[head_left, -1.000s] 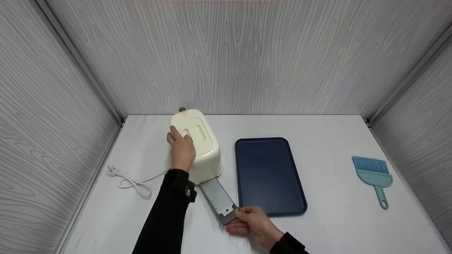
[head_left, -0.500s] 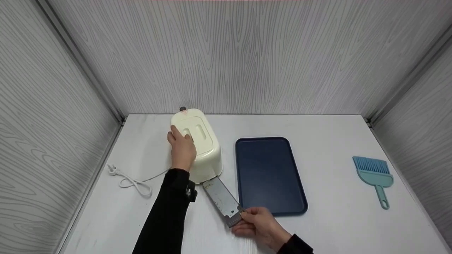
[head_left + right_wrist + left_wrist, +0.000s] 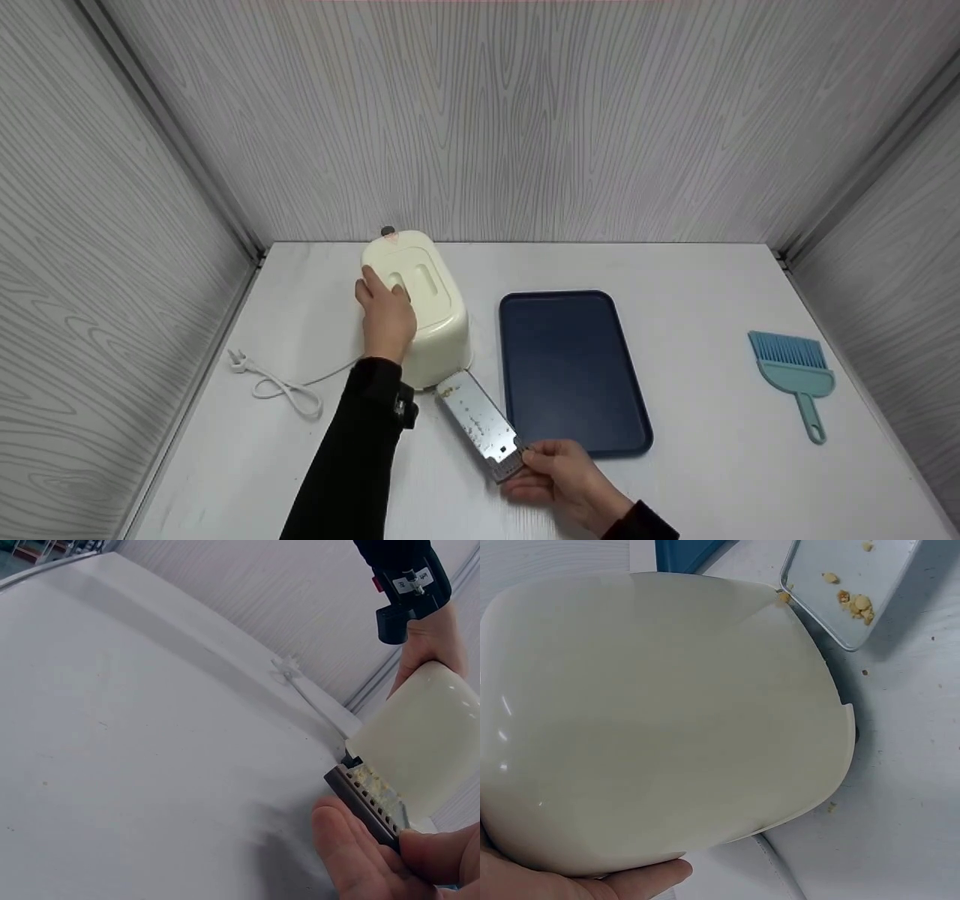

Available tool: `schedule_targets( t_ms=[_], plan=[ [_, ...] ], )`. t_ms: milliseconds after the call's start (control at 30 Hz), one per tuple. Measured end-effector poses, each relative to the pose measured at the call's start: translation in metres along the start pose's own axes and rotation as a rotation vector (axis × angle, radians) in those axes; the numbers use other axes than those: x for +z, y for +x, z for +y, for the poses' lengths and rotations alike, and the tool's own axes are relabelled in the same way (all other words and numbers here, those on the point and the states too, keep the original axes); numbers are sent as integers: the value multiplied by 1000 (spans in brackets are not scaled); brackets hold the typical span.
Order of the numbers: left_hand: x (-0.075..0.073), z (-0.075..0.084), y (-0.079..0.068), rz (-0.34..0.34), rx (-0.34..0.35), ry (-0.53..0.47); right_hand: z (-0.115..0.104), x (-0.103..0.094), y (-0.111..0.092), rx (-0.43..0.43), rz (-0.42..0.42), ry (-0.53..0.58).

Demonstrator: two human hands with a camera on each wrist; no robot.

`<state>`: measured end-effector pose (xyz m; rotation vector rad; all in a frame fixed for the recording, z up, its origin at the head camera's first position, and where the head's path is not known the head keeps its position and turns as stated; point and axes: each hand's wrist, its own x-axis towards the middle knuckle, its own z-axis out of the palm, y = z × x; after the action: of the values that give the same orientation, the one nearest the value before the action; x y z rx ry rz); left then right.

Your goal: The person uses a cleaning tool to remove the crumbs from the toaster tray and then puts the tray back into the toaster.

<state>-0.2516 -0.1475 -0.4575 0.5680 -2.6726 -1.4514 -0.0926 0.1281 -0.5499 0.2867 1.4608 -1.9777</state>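
Note:
A cream toaster (image 3: 435,349) stands on the left part of the table. My left hand (image 3: 388,319) grips its top, fingers over the left side; in the left wrist view a finger lies along the toaster's wall (image 3: 667,712). My right hand (image 3: 559,480) pinches the grey end of a metal crumb tray (image 3: 480,420) between thumb and fingers. The tray slants up-left to the toaster's near bottom edge, its far end showing outside the body. Crumbs (image 3: 860,609) lie on the tray. In the right wrist view, the row of holes in the tray's end (image 3: 367,802) faces up.
A dark blue tray (image 3: 574,367) lies right of the toaster, close to my right hand. A white power plug and cord (image 3: 277,382) rest at the left. A teal brush (image 3: 795,379) lies far right. Panels (image 3: 510,120) wall the table; loose crumbs (image 3: 832,806) dot it.
My right hand has moved slightly right and toward me, drawing the crumb tray out from under the toaster until its far end shows. The left hand and toaster have stayed put.

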Motion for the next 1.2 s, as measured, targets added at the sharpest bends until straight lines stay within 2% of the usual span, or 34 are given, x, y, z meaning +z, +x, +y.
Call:
schedule_targets(
  t_ms=[233,800,1067,1200],
  plan=[
    [0,0,0,4,4,28,-6,-4,-4,-39,21,-1],
    [0,0,-1,30,22,-7,-18,-24,-7,-76,67,56],
    [-1,-2,0,-7,-1,-23,-24,-34,-9,-69,74,102],
    [-1,-3,0,-5,-1,-33,-26,-39,-9,-87,85,94]
  ],
)
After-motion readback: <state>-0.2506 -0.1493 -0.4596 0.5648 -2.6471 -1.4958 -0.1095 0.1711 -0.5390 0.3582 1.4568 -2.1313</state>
